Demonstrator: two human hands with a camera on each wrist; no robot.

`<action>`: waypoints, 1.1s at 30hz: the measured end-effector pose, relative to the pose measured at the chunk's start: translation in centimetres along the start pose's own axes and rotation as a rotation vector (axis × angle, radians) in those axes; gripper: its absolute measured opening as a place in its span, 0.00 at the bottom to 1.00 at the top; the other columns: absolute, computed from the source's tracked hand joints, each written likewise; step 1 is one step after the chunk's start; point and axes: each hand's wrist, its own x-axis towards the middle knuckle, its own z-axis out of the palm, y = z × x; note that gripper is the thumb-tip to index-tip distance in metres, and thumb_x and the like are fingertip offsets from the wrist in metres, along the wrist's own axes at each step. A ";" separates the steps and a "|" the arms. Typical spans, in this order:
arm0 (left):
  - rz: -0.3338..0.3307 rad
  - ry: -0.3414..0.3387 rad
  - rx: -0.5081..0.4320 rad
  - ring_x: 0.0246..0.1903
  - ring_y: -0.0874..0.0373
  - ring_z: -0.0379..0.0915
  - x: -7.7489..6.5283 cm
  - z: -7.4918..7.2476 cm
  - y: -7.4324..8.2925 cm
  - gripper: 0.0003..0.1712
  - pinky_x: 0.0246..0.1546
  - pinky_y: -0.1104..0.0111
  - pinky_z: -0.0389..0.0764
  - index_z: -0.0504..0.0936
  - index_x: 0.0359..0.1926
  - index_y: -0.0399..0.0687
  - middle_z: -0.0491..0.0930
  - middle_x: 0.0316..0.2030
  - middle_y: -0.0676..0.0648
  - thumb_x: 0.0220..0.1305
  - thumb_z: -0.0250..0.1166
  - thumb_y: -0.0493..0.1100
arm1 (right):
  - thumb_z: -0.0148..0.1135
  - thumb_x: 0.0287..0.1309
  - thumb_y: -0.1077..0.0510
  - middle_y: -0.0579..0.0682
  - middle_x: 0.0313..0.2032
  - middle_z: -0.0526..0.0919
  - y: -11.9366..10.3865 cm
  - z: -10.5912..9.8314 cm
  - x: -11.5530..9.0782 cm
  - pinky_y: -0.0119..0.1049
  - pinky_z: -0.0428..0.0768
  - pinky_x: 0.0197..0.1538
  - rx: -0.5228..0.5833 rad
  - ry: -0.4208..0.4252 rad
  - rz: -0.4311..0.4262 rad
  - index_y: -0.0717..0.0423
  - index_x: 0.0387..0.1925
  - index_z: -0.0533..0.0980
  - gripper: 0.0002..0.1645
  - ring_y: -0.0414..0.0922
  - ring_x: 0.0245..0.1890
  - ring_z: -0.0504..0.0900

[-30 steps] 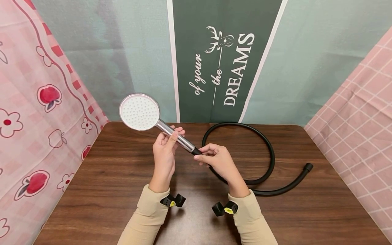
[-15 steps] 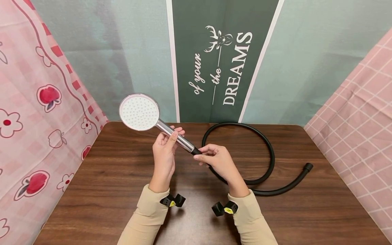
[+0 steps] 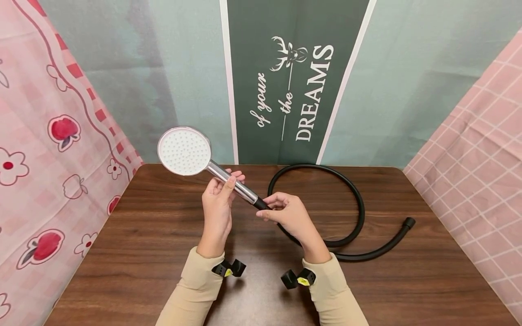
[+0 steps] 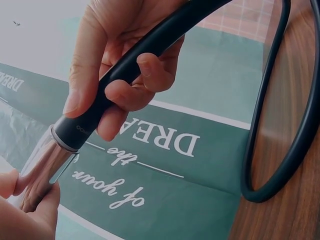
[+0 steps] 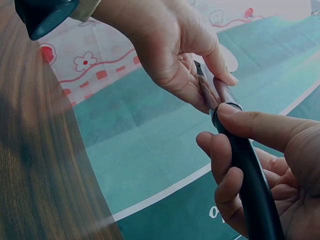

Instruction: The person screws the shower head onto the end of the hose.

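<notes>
A round handheld shower head (image 3: 185, 151) with a white nozzle face and chrome handle is held up tilted, face toward me. My left hand (image 3: 217, 210) grips the handle between thumb and fingers. The black end piece of a hose (image 4: 79, 129) meets the bottom of the handle in line with it. Around that end my right hand (image 3: 290, 216) is curled, thumb on one side and fingers on the other. In the right wrist view the thumb lies right at the joint with the chrome. The rest of the black hose (image 3: 361, 199) loops across the table.
The hose's free end (image 3: 409, 222) lies at the right of the brown wooden table (image 3: 155, 253). A green cloth (image 3: 195, 68) with lettering hangs behind. Pink patterned cloths hang at left (image 3: 65, 181) and right (image 3: 485, 149). Small black cameras (image 3: 228, 268) sit on both wrists.
The right fingers and thumb have shifted slightly on the hose end, showing a little more black below the handle. The left hand keeps its grip; the head view has moved slightly.
</notes>
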 end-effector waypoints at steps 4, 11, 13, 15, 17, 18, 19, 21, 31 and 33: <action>0.001 0.003 -0.002 0.39 0.60 0.86 0.0 0.0 -0.1 0.11 0.52 0.65 0.85 0.73 0.51 0.35 0.87 0.37 0.49 0.69 0.60 0.32 | 0.77 0.48 0.60 0.48 0.26 0.88 0.0 0.0 -0.1 0.30 0.78 0.28 -0.005 0.011 0.014 0.64 0.40 0.81 0.18 0.39 0.26 0.85; -0.008 0.011 -0.002 0.39 0.59 0.86 -0.1 -0.2 0.0 0.09 0.52 0.64 0.85 0.74 0.49 0.38 0.87 0.38 0.47 0.69 0.59 0.31 | 0.77 0.49 0.59 0.48 0.28 0.90 0.0 0.3 -0.1 0.29 0.79 0.29 0.029 0.012 0.052 0.63 0.41 0.79 0.20 0.39 0.26 0.87; -0.007 0.009 0.000 0.40 0.59 0.86 -0.1 -0.2 0.0 0.10 0.54 0.62 0.85 0.73 0.50 0.36 0.87 0.38 0.47 0.69 0.59 0.31 | 0.77 0.48 0.59 0.47 0.27 0.89 0.0 0.4 -0.1 0.28 0.78 0.28 0.030 0.017 0.049 0.63 0.40 0.79 0.19 0.39 0.26 0.87; -0.007 0.006 0.001 0.40 0.59 0.86 -0.1 -0.2 0.1 0.12 0.55 0.62 0.84 0.73 0.51 0.34 0.87 0.38 0.46 0.69 0.59 0.31 | 0.77 0.48 0.59 0.47 0.27 0.89 -0.1 0.4 -0.1 0.28 0.77 0.27 0.025 0.020 0.045 0.62 0.40 0.79 0.19 0.38 0.26 0.87; -0.009 0.003 0.005 0.40 0.60 0.86 0.0 -0.2 0.1 0.13 0.55 0.62 0.84 0.72 0.53 0.32 0.87 0.38 0.48 0.69 0.59 0.32 | 0.77 0.49 0.58 0.47 0.27 0.89 -0.2 0.4 -0.1 0.28 0.76 0.27 0.014 0.021 0.041 0.62 0.39 0.79 0.19 0.38 0.26 0.87; -0.009 0.002 0.005 0.40 0.60 0.86 0.0 -0.2 0.2 0.14 0.55 0.62 0.84 0.72 0.53 0.32 0.87 0.38 0.49 0.69 0.60 0.32 | 0.77 0.49 0.58 0.47 0.26 0.89 -0.2 0.4 -0.1 0.28 0.76 0.27 0.012 0.022 0.038 0.62 0.39 0.79 0.19 0.38 0.26 0.87; -0.009 0.000 0.006 0.40 0.60 0.86 0.0 -0.2 0.2 0.14 0.55 0.62 0.84 0.72 0.53 0.32 0.87 0.38 0.49 0.69 0.60 0.32 | 0.77 0.49 0.58 0.47 0.27 0.89 -0.2 0.4 -0.1 0.28 0.76 0.26 0.011 0.022 0.037 0.62 0.39 0.79 0.18 0.38 0.26 0.87; -0.008 0.002 0.003 0.40 0.60 0.86 0.0 -0.2 0.2 0.11 0.54 0.63 0.84 0.73 0.51 0.35 0.87 0.38 0.49 0.69 0.60 0.32 | 0.77 0.49 0.58 0.47 0.27 0.89 -0.1 0.4 -0.1 0.29 0.76 0.26 0.011 0.022 0.032 0.62 0.39 0.79 0.18 0.38 0.26 0.87; -0.005 -0.002 -0.006 0.39 0.60 0.86 0.0 -0.2 0.1 0.09 0.53 0.65 0.85 0.74 0.50 0.37 0.87 0.37 0.49 0.69 0.59 0.31 | 0.77 0.49 0.57 0.49 0.27 0.89 0.0 0.4 -0.1 0.31 0.77 0.26 -0.017 0.030 0.020 0.61 0.38 0.80 0.17 0.38 0.26 0.86; -0.003 -0.003 -0.008 0.39 0.60 0.86 0.0 -0.2 0.1 0.10 0.52 0.66 0.85 0.73 0.50 0.37 0.87 0.37 0.49 0.69 0.59 0.31 | 0.77 0.49 0.57 0.48 0.26 0.89 0.0 0.4 -0.1 0.32 0.78 0.26 -0.018 0.033 0.020 0.61 0.38 0.81 0.17 0.38 0.26 0.86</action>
